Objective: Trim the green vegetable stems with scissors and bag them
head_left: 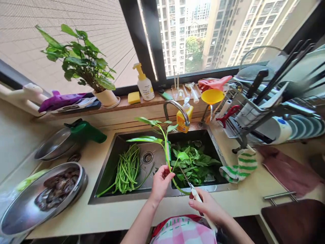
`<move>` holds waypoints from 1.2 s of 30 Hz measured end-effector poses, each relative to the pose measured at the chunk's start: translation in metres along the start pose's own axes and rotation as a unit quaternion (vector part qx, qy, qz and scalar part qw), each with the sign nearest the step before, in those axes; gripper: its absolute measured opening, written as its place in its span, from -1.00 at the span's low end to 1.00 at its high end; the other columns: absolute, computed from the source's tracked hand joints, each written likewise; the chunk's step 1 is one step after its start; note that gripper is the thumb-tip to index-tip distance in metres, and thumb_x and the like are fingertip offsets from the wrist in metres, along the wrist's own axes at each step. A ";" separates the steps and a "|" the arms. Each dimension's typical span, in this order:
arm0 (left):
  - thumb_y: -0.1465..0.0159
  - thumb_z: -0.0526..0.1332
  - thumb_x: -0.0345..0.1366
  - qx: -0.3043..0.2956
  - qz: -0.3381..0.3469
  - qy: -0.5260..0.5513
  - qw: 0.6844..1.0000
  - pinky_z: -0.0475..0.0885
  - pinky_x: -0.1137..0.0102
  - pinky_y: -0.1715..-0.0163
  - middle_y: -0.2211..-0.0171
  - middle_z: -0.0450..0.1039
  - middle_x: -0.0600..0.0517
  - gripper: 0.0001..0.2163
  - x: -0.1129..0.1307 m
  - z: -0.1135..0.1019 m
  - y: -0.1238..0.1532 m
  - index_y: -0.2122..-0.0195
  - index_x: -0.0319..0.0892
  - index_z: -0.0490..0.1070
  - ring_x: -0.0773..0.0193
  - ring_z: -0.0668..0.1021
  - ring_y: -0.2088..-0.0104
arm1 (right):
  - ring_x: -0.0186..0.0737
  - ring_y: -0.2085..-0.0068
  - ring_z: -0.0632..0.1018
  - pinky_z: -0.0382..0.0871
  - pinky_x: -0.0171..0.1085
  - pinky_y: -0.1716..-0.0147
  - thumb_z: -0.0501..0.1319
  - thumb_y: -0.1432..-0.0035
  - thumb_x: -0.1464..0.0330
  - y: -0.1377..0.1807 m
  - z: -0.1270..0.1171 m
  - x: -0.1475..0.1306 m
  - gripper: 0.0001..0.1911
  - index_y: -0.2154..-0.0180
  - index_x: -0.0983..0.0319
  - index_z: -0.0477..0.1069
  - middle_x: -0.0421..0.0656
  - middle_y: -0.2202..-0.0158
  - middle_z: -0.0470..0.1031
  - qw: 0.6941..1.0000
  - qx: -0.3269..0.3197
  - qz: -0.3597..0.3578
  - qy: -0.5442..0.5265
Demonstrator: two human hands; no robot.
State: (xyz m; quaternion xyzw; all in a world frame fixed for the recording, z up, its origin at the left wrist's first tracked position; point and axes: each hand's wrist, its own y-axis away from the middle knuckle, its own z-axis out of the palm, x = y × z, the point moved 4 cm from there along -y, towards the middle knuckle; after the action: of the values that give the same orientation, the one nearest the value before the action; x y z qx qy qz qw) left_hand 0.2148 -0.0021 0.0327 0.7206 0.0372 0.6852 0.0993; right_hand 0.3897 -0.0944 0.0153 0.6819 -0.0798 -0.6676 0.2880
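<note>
Over the divider of the double sink, my left hand pinches a long leafy green stalk, probably water spinach, held upright with leaves at its top. The stalk's lower end curves toward my right hand, which is closed around the white handle of a small knife. Its narrow blade points up and left, close to the stalk; whether they touch I cannot tell. A bundle of trimmed green stems lies in the left basin. Loose green leaves fill much of the right basin.
A steel bowl of dark, wet-looking food stands left, with a green container behind. The faucet arches over the sink. On the right are a striped cloth and a dish rack. A potted plant stands on the sill.
</note>
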 end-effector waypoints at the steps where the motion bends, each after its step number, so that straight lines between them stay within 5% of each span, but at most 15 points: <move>1: -0.01 0.32 -0.22 -0.007 0.009 -0.017 1.000 0.34 0.47 0.41 0.49 0.39 0.09 -0.79 -0.001 0.005 0.001 0.38 -0.21 0.40 0.35 0.41 0.46 | -0.34 0.49 0.21 0.06 -0.34 0.54 0.26 0.15 -0.06 0.001 -0.001 0.000 -0.50 0.44 0.22 0.23 -0.26 0.52 0.20 1.000 0.001 -0.001 0.001; 16: -0.09 0.27 -0.18 -0.065 0.021 -0.072 0.995 0.30 0.47 0.43 0.50 0.35 0.10 -0.81 -0.014 0.025 0.003 0.42 -0.18 0.35 0.34 0.39 0.47 | -0.41 0.62 0.18 0.03 -0.36 0.62 0.23 0.13 -0.11 0.002 -0.010 0.018 -0.48 0.51 0.18 0.13 -0.34 0.65 0.16 0.998 0.061 0.007 -0.031; 20: -0.10 0.25 -0.16 -0.063 0.025 -0.105 0.992 0.25 0.49 0.48 0.53 0.31 0.12 -0.79 -0.015 0.021 0.004 0.46 -0.17 0.30 0.36 0.34 0.51 | -0.29 0.48 0.32 0.13 -0.34 0.50 0.30 0.09 0.08 0.005 -0.021 0.003 -0.64 0.44 0.20 0.29 -0.25 0.52 0.36 0.988 0.122 -0.042 0.080; 26: -0.13 0.22 -0.18 -0.064 0.050 -0.167 0.983 0.23 0.48 0.48 0.53 0.25 0.12 -0.81 -0.020 0.016 0.008 0.46 -0.15 0.26 0.35 0.32 0.50 | -0.20 0.40 0.39 0.14 -0.30 0.42 0.29 0.07 0.18 -0.001 -0.025 -0.020 -0.73 0.36 0.18 0.34 -0.22 0.43 0.45 0.963 0.167 -0.020 0.211; 36: -0.14 0.20 -0.30 -0.080 0.082 -0.255 0.960 0.23 0.46 0.46 0.50 0.28 0.09 -0.90 -0.019 0.015 0.015 0.48 -0.16 0.31 0.32 0.35 0.48 | -0.35 0.60 0.26 0.05 -0.34 0.61 0.23 0.05 0.09 -0.012 -0.020 0.000 -0.65 0.53 0.17 0.15 -0.31 0.61 0.21 0.984 0.146 0.008 0.099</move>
State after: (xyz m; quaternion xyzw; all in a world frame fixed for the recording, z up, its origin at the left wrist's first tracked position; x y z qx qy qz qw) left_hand 0.2274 -0.0219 0.0165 0.8618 -0.1035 0.4851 0.1061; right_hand 0.4051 -0.0791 0.0081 0.7787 -0.1530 -0.5757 0.1969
